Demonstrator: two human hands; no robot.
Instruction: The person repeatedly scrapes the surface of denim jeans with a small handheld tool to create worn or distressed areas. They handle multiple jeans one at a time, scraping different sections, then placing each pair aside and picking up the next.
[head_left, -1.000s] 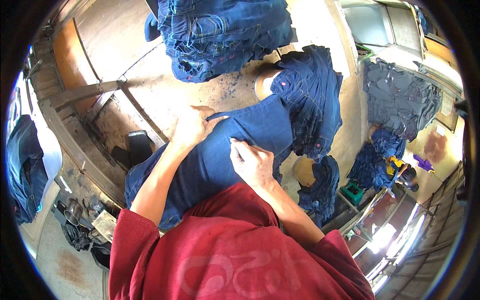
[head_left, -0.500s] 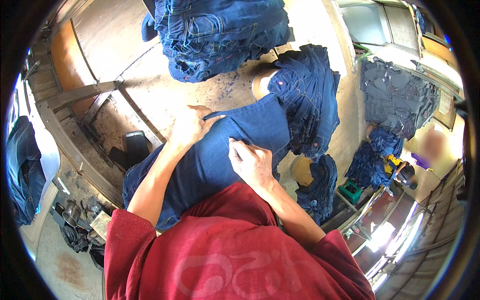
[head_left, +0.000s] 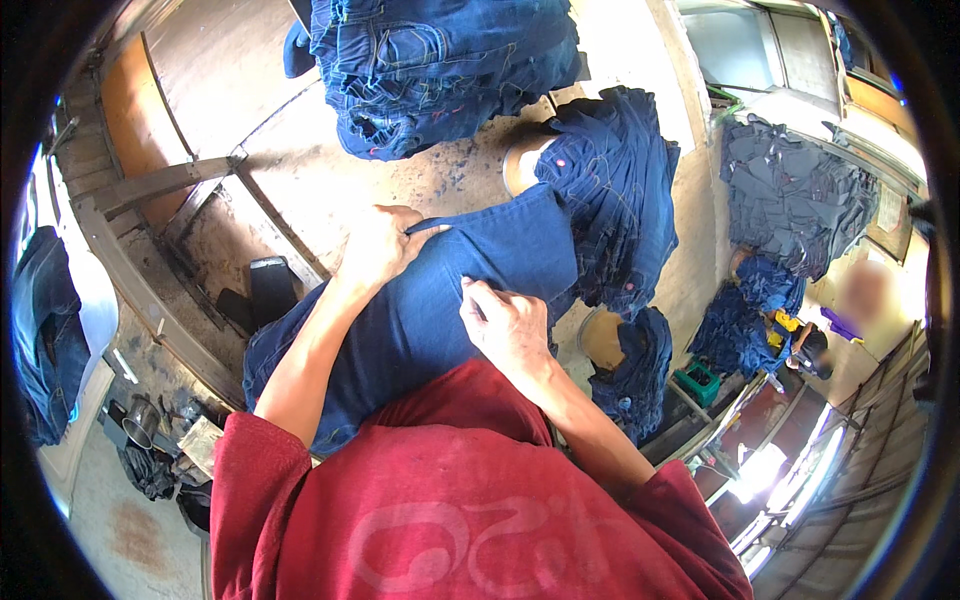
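Observation:
A pair of dark blue jeans [head_left: 415, 325] lies stretched out in front of me, one leg end pointing to the far right. My left hand [head_left: 385, 248] is closed on the far edge of that denim, pinching a fold of it. On the middle of the same leg rests my right hand [head_left: 510, 325], curled with its fingers pressed together. Whether it pinches the cloth or a small tool is hidden by the fingers. Just beyond the leg end, a bunched heap of jeans [head_left: 625, 200] hangs over a round pale support [head_left: 522, 165].
A tall stack of folded jeans [head_left: 430, 75] stands at the far side. Grey trousers [head_left: 790, 190] are piled at the right, near a person [head_left: 815, 355] and a green basket [head_left: 698, 382]. Wooden framing [head_left: 165, 190] runs along the left, with more jeans [head_left: 45, 340] at the edge.
My right hand has shifted very slightly to the right on the denim. The left hand keeps its hold on the far edge, almost unmoved.

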